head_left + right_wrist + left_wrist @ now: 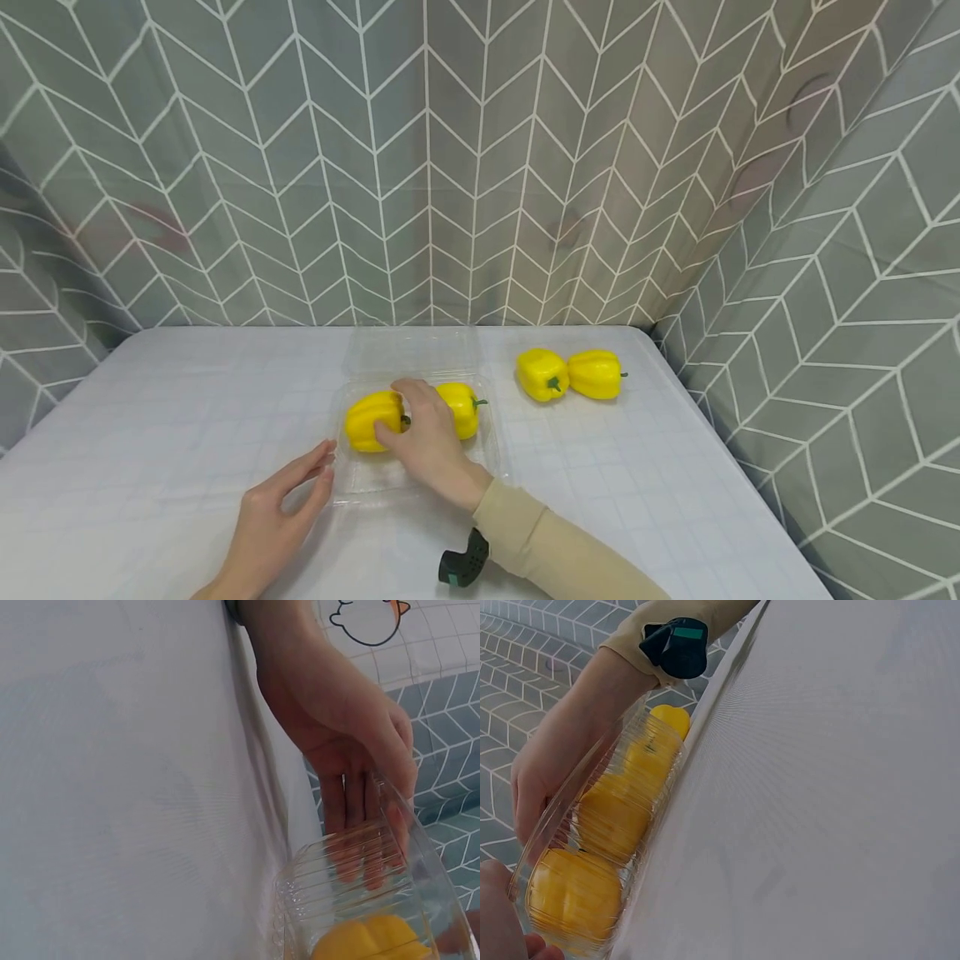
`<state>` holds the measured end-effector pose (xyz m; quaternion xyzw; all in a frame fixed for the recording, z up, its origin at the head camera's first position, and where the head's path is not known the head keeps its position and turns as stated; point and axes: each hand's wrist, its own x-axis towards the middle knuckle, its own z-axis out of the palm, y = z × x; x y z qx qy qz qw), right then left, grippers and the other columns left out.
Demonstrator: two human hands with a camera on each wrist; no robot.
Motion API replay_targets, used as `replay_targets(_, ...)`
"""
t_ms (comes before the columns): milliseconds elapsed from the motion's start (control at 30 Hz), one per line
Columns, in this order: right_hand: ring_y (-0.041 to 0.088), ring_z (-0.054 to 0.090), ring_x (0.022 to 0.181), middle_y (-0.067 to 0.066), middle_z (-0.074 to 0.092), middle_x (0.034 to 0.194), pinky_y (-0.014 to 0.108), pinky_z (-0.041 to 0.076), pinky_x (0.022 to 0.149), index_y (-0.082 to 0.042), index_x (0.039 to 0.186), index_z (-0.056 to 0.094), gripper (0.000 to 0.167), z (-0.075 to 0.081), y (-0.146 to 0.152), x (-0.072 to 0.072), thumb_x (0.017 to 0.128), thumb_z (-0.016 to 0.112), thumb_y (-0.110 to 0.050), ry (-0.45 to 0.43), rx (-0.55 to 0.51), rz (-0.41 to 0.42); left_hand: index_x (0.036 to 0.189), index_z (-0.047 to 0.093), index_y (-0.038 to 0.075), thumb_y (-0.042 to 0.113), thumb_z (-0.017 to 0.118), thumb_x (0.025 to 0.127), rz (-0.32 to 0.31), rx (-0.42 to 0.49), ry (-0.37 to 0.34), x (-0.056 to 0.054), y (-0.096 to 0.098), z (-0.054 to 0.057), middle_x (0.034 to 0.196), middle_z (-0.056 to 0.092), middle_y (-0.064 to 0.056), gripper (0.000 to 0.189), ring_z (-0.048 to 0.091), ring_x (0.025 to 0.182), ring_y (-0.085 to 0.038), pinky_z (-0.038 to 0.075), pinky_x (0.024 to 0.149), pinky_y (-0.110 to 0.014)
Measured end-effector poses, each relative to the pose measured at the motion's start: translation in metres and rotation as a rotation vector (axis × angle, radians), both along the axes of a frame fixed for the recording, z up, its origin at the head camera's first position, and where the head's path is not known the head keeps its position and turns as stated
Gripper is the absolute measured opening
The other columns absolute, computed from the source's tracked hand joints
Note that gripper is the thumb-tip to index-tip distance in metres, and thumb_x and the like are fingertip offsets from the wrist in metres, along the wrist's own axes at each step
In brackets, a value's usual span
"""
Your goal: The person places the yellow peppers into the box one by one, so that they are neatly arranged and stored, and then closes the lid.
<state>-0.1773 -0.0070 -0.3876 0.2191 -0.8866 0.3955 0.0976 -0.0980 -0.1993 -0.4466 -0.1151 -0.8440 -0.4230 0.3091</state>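
Two yellow peppers (463, 412) sit in an open clear container (371, 477), lower centre, the right hand's (431, 437) fingers pinching the left pepper (366, 423), the left hand's (273, 510) straight beside the rim; two others (542, 375) (left to pack, I'd judge) lie right of centre on the desk (630, 492).

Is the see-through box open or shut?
Open. The see-through box has its lid lying back on its far side, and the right hand reaches inside, holding a yellow pepper.

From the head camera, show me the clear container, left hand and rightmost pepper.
Clear container (367, 477), head view: bare floor.
Left hand (264, 510), head view: its middle.
Rightmost pepper (595, 374), head view: yellow side.
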Motion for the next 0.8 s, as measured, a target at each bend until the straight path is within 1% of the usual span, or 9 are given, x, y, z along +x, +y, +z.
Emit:
replay_targets(67,0.022,0.054,0.130,0.005,0.060,0.137,0.037,0.043,0.113,-0.007,0.132,0.060,0.049,0.000,0.001,-0.001,0.088,0.074,-0.025,-0.011,-0.017,-0.005,0.125,0.068,0.003,-0.001,0.073,0.087,0.004,-0.004,-0.007,0.000,0.000,0.000,0.119,0.073,-0.006,0.039,0.066,0.096,0.006,0.040,0.093,0.001)
replay_targets(233,0.022,0.055,0.129,0.005,0.061,0.135,0.036,0.045,0.111,-0.008,0.132,0.060,0.049,-0.001,0.002,-0.004,0.088,0.074,-0.024,0.000,-0.041,0.000,0.125,0.069,0.002,-0.001,0.073,0.087,0.007,-0.011,-0.006,-0.001,0.000,0.001,0.120,0.073,-0.006,0.039,0.066,0.096,0.007,0.040,0.093,0.001)
replay_targets(367,0.022,0.056,0.129,0.004,0.061,0.135,0.037,0.045,0.111,-0.007,0.133,0.060,0.050,0.001,0.003,-0.004,0.088,0.074,-0.024,-0.022,-0.082,0.013,0.125,0.068,0.001,-0.002,0.073,0.087,-0.003,-0.010,0.007,-0.002,0.000,0.001,0.120,0.073,-0.007,0.039,0.066,0.096,0.006,0.040,0.093,0.000)
replay_targets(600,0.021,0.056,0.128,0.002,0.061,0.137,0.039,0.047,0.109,-0.010,0.134,0.059,0.050,0.006,0.007,-0.005,0.089,0.074,-0.026,-0.063,-0.085,0.024,0.124,0.068,0.000,-0.003,0.073,0.086,-0.011,-0.032,0.034,-0.003,-0.001,0.001,0.119,0.073,-0.009,0.039,0.067,0.096,0.006,0.040,0.094,0.000)
replay_targets(800,0.025,0.058,0.124,0.002,0.062,0.136,0.039,0.049,0.106,-0.010,0.134,0.060,0.051,0.009,0.015,-0.004,0.088,0.075,-0.025,-0.073,-0.102,0.021,0.124,0.069,0.000,-0.003,0.073,0.085,-0.006,-0.021,0.027,-0.002,-0.001,0.003,0.118,0.073,-0.009,0.039,0.067,0.096,0.006,0.039,0.094,0.000)
